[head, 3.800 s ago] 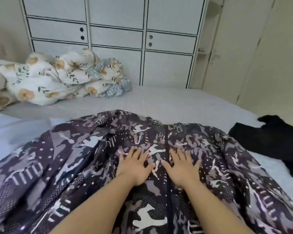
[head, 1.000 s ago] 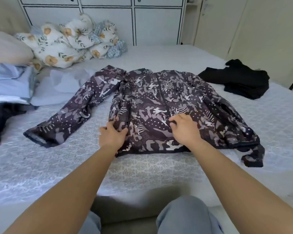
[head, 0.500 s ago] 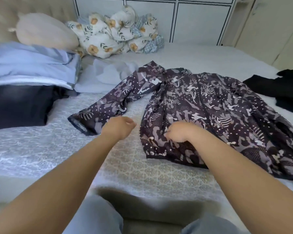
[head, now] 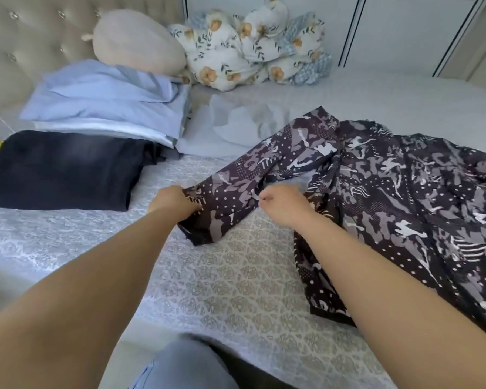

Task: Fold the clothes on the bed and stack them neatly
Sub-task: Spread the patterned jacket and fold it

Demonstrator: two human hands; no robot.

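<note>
While half a second ago the left hand (head: pixel 177 203) hung just short of the cuff and the right hand (head: pixel 285 204) sat curled on the jacket's (head: pixel 404 192) front panel, both now hold the sleeve (head: pixel 253 181): the left pinches it near the cuff, and the right, fingers curled, grips it a little further up, toward 3 o'clock of the left. The jacket lies flat on the bed (head: pixel 236 290), its body spread from centre toward 3 o'clock, the sleeve running down from the shoulder at about 1 o'clock to the hands at centre. With smoothing apparently done, I judge the folding proper has begun, the sleeve likely to be carried across the body. At 10 o'clock the stack (head: pixel 101 108) of pale blue garments sits behind a folded dark garment (head: pixel 62 169), where the jacket should end up. A floral bundle (head: pixel 247 49) rests at 12 o'clock beside a cushion (head: pixel 135 40).
</note>
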